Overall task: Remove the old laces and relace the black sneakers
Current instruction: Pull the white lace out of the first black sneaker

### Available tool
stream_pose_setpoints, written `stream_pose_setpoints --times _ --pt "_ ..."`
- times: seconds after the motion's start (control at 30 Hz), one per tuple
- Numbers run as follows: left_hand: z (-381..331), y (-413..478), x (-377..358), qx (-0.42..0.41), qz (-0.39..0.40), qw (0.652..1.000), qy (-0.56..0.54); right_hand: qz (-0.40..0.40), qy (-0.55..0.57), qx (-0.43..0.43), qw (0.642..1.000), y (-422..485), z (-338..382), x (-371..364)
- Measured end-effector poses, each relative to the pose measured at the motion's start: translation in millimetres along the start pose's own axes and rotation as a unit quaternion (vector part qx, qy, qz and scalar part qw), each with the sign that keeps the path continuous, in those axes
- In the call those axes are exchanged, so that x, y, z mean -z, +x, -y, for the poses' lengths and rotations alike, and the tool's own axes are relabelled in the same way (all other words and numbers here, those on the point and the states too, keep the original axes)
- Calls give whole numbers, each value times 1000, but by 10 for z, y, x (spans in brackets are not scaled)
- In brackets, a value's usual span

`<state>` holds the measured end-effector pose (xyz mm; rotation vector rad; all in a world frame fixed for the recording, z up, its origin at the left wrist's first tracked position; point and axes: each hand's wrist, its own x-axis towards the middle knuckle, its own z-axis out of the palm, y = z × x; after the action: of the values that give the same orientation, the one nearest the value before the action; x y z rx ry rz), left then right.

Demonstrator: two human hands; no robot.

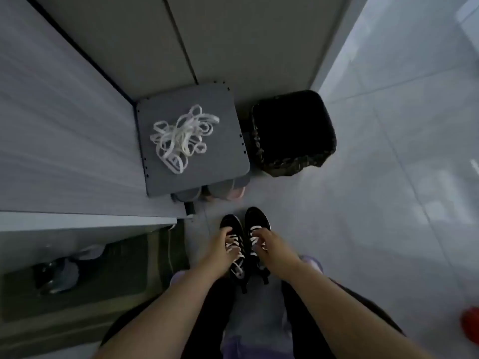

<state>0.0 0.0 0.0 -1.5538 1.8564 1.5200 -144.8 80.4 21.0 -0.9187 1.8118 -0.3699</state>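
Observation:
Two black sneakers with white laces stand side by side on the tiled floor: the left sneaker (pixel 231 229) and the right sneaker (pixel 256 218). My left hand (pixel 223 248) lies over the left sneaker's lacing with its fingers curled on it. Over the right sneaker's lacing, my right hand (pixel 269 244) curls its fingers the same way. A tangled pile of white laces (pixel 181 137) lies on a grey stool (pixel 228 161) farther ahead.
A bin with a black liner (pixel 293 133) stands right of the stool. Slippers (pixel 223 193) poke out from under the stool. A pale cabinet (pixel 64 151) runs along the left. A red object (pixel 470 325) lies at the right edge.

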Motion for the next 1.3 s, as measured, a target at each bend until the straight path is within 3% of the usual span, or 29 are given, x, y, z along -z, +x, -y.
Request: stream_pose_setpoints --times 0.1,0.17,0.2,0.23,0.27,0.33,0.37,0.43,0.67,0.8,0.93,1.13,1.3 --pt "463 565 -321 30 -6 996 85 41 -49 -51 997 509 -317 -330" --pt "824 919 -465 -23 26 984 176 57 -63 -76 994 771 -467 -521" --pt "1053 1085 -601 -83 80 988 106 65 -79 -86 991 823 -513 -621" --pt "1234 1190 -716 -73 105 985 -114 69 -89 -80 990 885 -601 -733" --pt "1323 1178 -758 -53 100 969 -218 76 -99 -76 989 894 -632 -813" --pt "1346 1017 -843 -89 34 994 45 89 -104 -80 987 896 -683 -952" --pt "1321 923 -883 -40 -17 993 108 94 -102 -76 987 872 -712 -1032" --pt "1276 741 -927 3 -82 993 85 106 -101 -69 987 817 -766 -1182" --pt "1514 890 -1055 49 -133 989 31 126 -170 -115 971 845 -846 -1397" --pt "1507 955 -1034 78 -137 987 -21 95 -195 -137 966 929 -780 -1444" --pt "1375 917 -916 77 -128 989 3 78 -239 -116 961 906 -625 -1375" --pt "1257 821 -789 91 -103 989 51 83 -189 -144 968 819 -549 -1313" --pt "1373 851 -913 92 -102 990 25 90 -195 -160 964 946 -655 -1435"
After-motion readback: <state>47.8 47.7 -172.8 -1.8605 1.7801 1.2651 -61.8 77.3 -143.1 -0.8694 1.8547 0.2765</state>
